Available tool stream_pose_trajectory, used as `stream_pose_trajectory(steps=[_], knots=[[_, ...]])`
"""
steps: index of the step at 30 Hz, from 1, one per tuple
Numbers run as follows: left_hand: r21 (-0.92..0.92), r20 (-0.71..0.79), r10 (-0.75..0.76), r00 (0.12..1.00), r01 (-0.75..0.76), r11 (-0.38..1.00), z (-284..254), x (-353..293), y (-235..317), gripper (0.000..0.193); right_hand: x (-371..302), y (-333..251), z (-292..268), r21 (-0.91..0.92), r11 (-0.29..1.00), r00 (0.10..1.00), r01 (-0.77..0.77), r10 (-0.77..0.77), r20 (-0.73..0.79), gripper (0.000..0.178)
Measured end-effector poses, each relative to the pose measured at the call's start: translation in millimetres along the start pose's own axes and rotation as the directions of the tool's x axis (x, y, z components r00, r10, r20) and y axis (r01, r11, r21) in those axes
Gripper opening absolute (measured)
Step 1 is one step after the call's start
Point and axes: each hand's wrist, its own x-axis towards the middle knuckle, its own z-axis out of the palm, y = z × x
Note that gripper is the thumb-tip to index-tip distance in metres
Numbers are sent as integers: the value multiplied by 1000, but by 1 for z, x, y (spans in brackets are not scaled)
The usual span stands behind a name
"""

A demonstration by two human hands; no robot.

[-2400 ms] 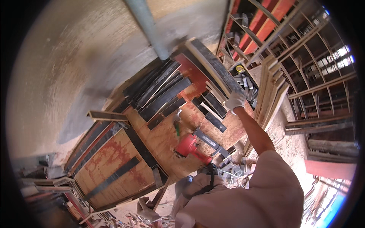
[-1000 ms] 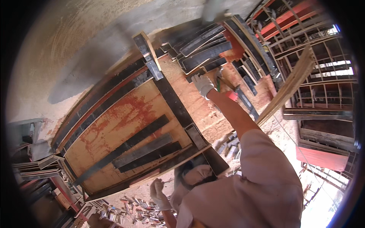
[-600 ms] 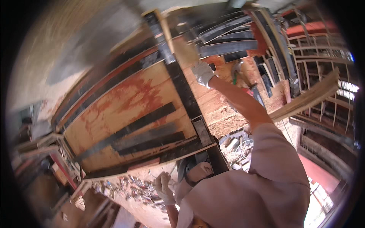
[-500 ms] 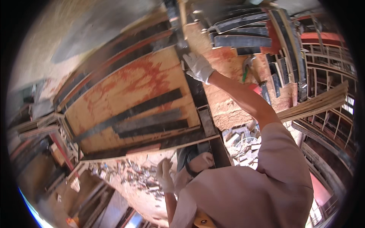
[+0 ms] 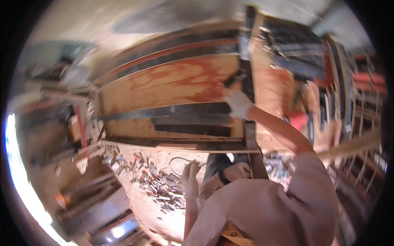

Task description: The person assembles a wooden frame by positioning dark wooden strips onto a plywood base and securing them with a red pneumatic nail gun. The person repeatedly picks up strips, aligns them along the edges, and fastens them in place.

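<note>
My right hand [image 5: 239, 105], in a white glove, is stretched forward over the near end of a long dark strip [image 5: 180, 110] on the wooden panel [image 5: 164, 84]. Motion blurs its fingers, which look loosely apart with nothing between them. Just beyond the fingertips a short dark piece [image 5: 234, 78] is tilted beside the dark upright beam [image 5: 247, 78]; whether it touches anything I cannot tell. My left hand [image 5: 191, 179], gloved too, is raised low in front of me, fingers pointing up and slightly bent, holding nothing. Shorter dark strips [image 5: 193, 130] lie on the panel's near part.
Scrap wood pieces [image 5: 162, 184] litter the floor below the panel. More dark boards [image 5: 299, 61] are stacked at the far right. Racks of wooden frames [image 5: 367, 106] and a long plank [image 5: 353, 143] stand at the right. Beside my body are dark trousers [image 5: 217, 162].
The view has swung, so the panel sits further right and looks more level. My right hand has come off the beam toward the strip ends. The short dark piece now shows apart beyond it.
</note>
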Motion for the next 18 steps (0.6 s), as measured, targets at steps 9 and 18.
stream_pose_trajectory(steps=[9, 18], knots=[[-695, 35, -2, 999, 26, 719, -23, 151, 45, 99, -177, -75, -197, 78, 994, 893, 72, -30, -449, 42], [-937, 143, 424, 894, 261, -234, -52, 209, 76, 84, -292, -179, -265, 64, 991, 799, -114, 129, -588, 21]])
